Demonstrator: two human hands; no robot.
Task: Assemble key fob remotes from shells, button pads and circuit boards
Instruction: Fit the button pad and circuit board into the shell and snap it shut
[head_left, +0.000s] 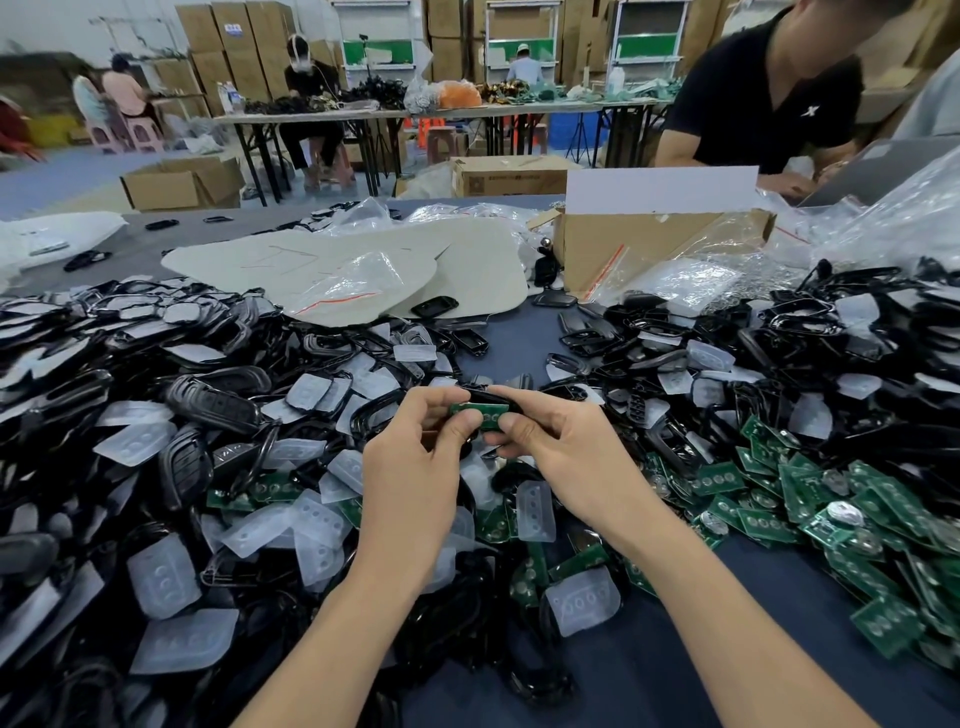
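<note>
Mid-frame, left hand (415, 462) and right hand (566, 452) pinch in narrow grips opposite ends of a green rectangular circuit board (488, 415) against a black plastic shell (491, 396), long axis left-to-right.

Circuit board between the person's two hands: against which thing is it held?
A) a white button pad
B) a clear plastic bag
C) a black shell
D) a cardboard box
C: the green circuit board lies against a black shell, pinched by the left hand and the right hand.
</note>
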